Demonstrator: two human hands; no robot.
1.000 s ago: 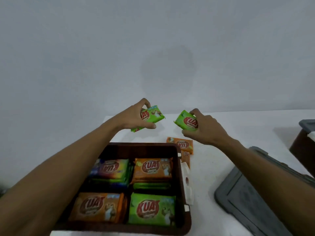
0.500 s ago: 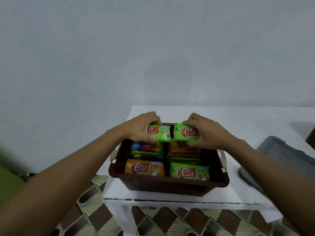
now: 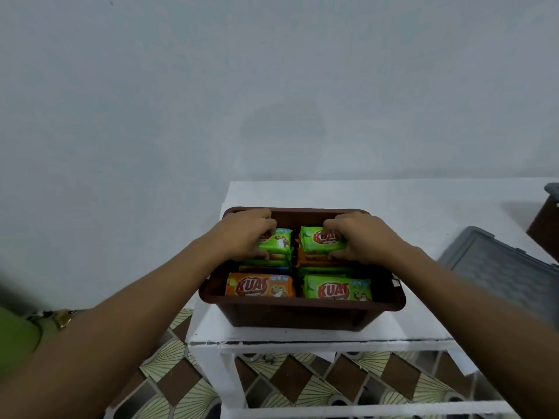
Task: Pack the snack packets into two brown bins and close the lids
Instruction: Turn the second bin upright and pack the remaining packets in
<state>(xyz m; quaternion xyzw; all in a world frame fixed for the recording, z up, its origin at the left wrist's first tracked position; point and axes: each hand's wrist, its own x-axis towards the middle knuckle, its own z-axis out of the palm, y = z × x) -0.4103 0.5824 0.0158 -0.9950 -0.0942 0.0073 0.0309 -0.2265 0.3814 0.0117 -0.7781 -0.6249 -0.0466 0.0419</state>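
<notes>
Far left: green blur at frame edge, can't tell what it is. Patterned floor tiles [image 3: 169, 385] show below and beside the white table [image 3: 423, 213].

On table, near its front-left corner: brown bin [image 3: 302, 313], lid off, filled w/ snack packets in four stacks.

Left hand [image 3: 245, 234] reaches into bin's back-left, fingers curled round a green packet [image 3: 279, 241], thumb on its near edge, fingertips on far edge; packet sits on top of back-left stack. Front-left stack topped by orange packet [image 3: 260, 285], "KUAT" readable.

Right hand [image 3: 360, 237] at back-right, fingers clamped same way on another green packet [image 3: 320, 241], resting on orange ones below. Front-right stack: green KUAT packet [image 3: 337, 290] on top.

Right of bin, apart from it: grey lid [image 3: 502, 267] lying flat on table. Far right edge: part of a second brown bin [image 3: 544, 225], grey piece on top, contents not visible.
</notes>
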